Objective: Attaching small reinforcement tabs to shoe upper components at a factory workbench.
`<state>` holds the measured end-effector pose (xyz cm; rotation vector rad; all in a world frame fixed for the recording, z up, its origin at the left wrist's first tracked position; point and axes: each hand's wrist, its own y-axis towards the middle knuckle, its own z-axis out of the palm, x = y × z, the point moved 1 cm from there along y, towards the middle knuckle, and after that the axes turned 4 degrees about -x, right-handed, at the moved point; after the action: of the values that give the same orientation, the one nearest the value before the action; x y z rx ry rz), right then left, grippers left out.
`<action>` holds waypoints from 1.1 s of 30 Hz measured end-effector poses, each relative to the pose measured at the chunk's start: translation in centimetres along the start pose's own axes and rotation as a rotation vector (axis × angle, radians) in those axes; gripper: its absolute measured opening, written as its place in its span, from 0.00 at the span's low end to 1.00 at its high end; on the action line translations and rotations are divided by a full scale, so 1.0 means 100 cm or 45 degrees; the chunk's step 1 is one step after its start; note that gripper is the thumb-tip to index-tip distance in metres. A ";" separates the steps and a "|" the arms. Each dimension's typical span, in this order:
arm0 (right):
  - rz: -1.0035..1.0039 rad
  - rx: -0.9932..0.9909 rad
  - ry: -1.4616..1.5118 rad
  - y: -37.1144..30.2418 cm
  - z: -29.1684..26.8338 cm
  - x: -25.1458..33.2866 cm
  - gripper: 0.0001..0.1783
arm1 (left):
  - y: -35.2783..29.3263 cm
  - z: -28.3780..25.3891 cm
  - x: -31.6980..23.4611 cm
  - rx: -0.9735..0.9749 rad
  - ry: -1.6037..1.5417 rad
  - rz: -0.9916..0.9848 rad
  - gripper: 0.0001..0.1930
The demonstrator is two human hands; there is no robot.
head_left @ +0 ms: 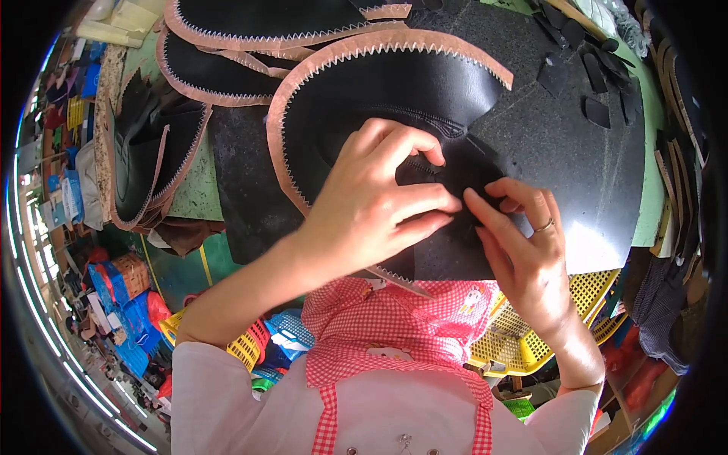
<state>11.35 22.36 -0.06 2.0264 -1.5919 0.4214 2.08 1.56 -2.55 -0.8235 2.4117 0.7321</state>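
Observation:
A black leather shoe upper (pixel 341 95), edged with a tan strip in zigzag stitching, lies in front of me with a dark zipper (pixel 428 120) across its middle. My left hand (pixel 375 201) rests over the upper, its fingers bent and closed on the leather below the zipper. Opposite it, my right hand (pixel 531 239), with a ring on one finger, has its fingertips curled in against the same black leather. The fingertips of both hands nearly meet. Black on black hides exactly which fold or edge each hand pinches.
Under the work is a dark board (pixel 561 152) on a green table. More edged uppers (pixel 220 64) lie at the far left, and another bunch (pixel 163 167) hangs nearer. Small black scraps (pixel 596 112) lie far right. A yellow basket (pixel 523 349) stands below the table edge.

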 end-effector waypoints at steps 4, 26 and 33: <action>0.042 0.034 0.040 -0.002 -0.002 -0.008 0.24 | 0.028 -0.056 0.022 -0.194 0.452 -0.021 0.20; 0.045 -0.413 -0.445 0.071 -0.023 -0.089 0.18 | 0.007 -0.176 0.072 -0.494 0.455 -0.224 0.33; 0.254 -0.445 -0.010 0.057 -0.026 -0.084 0.18 | 0.076 -0.102 0.134 -0.018 0.529 0.223 0.28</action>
<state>3.89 29.63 -1.28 1.6186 -1.7422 0.1890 -15.04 -4.98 -0.45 -0.8448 2.8817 0.6974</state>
